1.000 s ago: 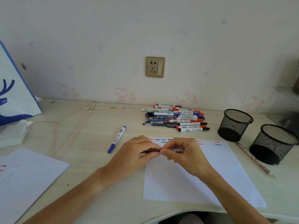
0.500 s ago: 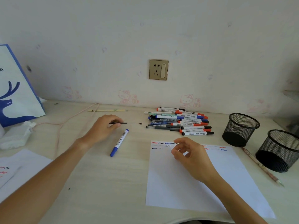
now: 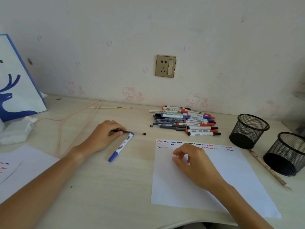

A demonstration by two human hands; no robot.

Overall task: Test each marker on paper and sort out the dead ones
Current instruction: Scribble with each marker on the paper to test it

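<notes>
My left hand [image 3: 104, 135] pinches a thin clear pen with a black cap [image 3: 137, 133] and holds it flat on the desk, just behind a blue-capped white marker [image 3: 121, 147]. My right hand [image 3: 193, 161] hovers over the white test paper [image 3: 206, 184] with loosely curled fingers and holds nothing. Red, black and blue squiggles [image 3: 194, 145] run along the paper's top edge. A pile of several markers and pens [image 3: 184, 120] lies behind the paper near the wall.
Two black mesh cups [image 3: 249, 130] [image 3: 287, 153] stand at the right, a pencil [image 3: 268, 168] lying in front of them. A second marked sheet [image 3: 18, 164], a tissue pack [image 3: 15, 130] and a blue-and-white bag [image 3: 14, 80] sit at the left. A pink cord [image 3: 74, 119] crosses the desk.
My left hand carried the thin pen away from the paper to the left and lowered it beside the blue marker. My right hand let go of it and stays over the paper.
</notes>
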